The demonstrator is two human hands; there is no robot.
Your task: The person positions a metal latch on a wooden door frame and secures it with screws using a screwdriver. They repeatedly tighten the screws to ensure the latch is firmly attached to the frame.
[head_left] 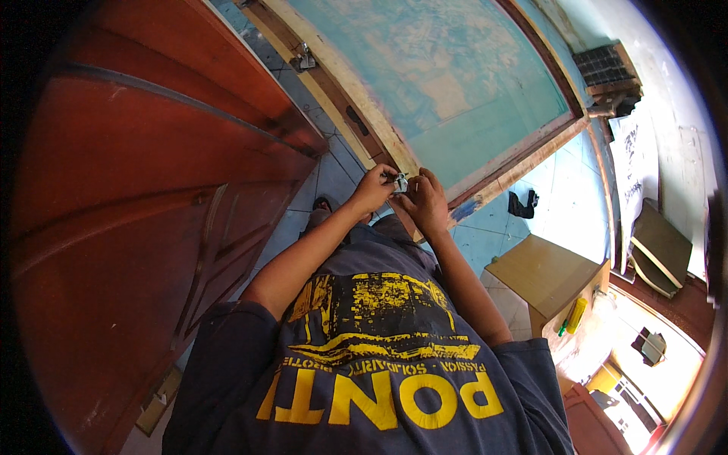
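Note:
My left hand (373, 189) and my right hand (427, 203) meet at the near corner of a wooden frame (379, 125) with a blue-green mesh panel (485, 106). Between my fingertips is a small shiny metal fitting (401, 183), its exact kind too small to make out. Fingers of both hands are closed around it from either side. A similar metal fitting (305, 58) sits farther up on the wooden rail along the frame's left side. A dark oblong slot or piece (355, 119) shows on that rail between the two fittings.
A large red-brown panelled door (136, 189) stands close on the left. To the right, a wooden box or stool (544, 273) has a yellow-and-green-handled tool (575, 315) beside it. A black scrap (522, 203) lies on the blue tiled floor (485, 233).

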